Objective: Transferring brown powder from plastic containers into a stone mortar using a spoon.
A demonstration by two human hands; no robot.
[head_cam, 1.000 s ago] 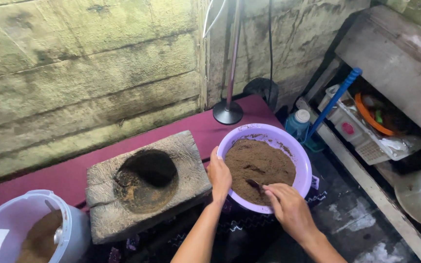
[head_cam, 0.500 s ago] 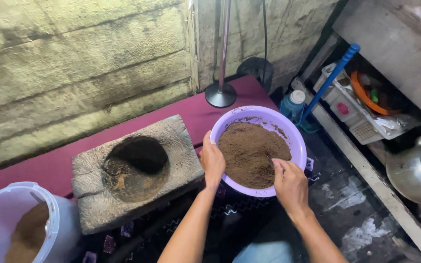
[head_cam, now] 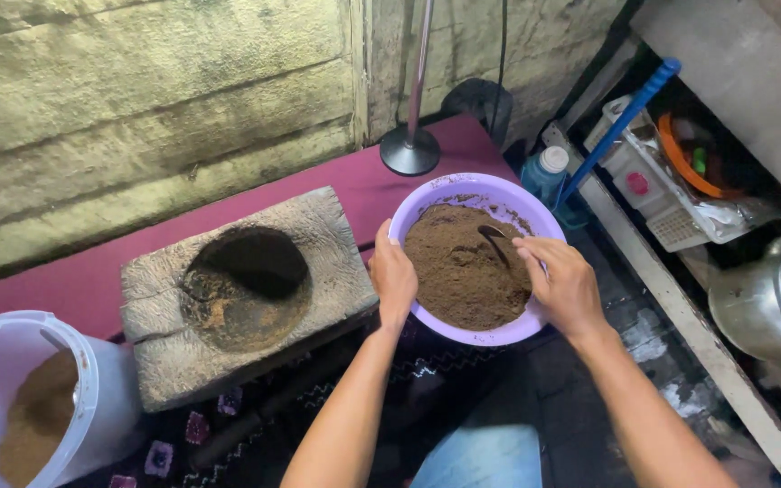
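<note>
- Right hand (head_cam: 567, 287) over the near right rim of the bowl, fingers (head_cam: 535, 258) pinched on the handle of a dark spoon (head_cam: 492, 237), its scoop dipped into the powder.
- Left hand (head_cam: 393, 278) clamped on the left rim, fingers curled over the edge, thumb outside, steadying.
- Purple bowl (head_cam: 463, 188) heaped with brown powder (head_cam: 463, 276), nearly full and no dent scooped out of it yet, so little work seemingly done.
- Just left of the bowl, a wooden block (head_cam: 327, 226) with a dark round hollow (head_cam: 246, 285), holding only a thin brown residue.
- Far left, a white tub (head_cam: 101, 380) partly filled with the same brown powder.
- Behind, a lamp base (head_cam: 410, 149) on the maroon mat (head_cam: 65, 289); to the right, a bottle (head_cam: 544, 172) and a kettle (head_cam: 770, 303).
</note>
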